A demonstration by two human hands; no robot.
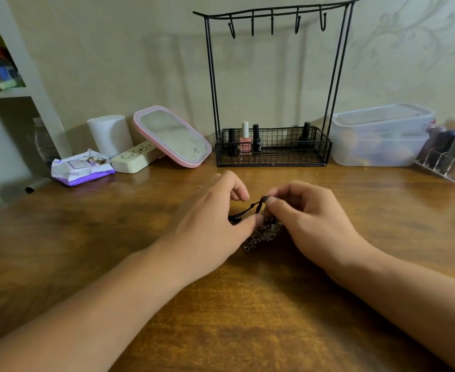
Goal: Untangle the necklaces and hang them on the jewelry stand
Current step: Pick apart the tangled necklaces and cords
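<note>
Necklaces (258, 226) lie in one tangled clump on the wooden desk (248, 304), between the two hands, in the only view, the head camera; a black cord (249, 209) rises out of the clump while a metallic chain (260, 238) trails toward the viewer beneath it; the right hand (309, 221) has its grip pressed together, thumb and forefinger pinching the upper end of the cord; the left hand (215, 221) curls its thumb and fingers onto the lower part of the clump, pinching or pinning it, though exactly which strand it has is hidden; the jewelry stand (273, 84) waits upright at the back of the desk, well apart from the hands, its hooks (272, 22) all bare, with nail polish bottles (245, 140) in its wire basket; untangling looks to be the step in hand, and an early one, since nothing hangs yet; the next move probably calls for drawing the cord gently free of the chain while the other hand keeps the clump steady, because a hard pull could tighten the knot.
</note>
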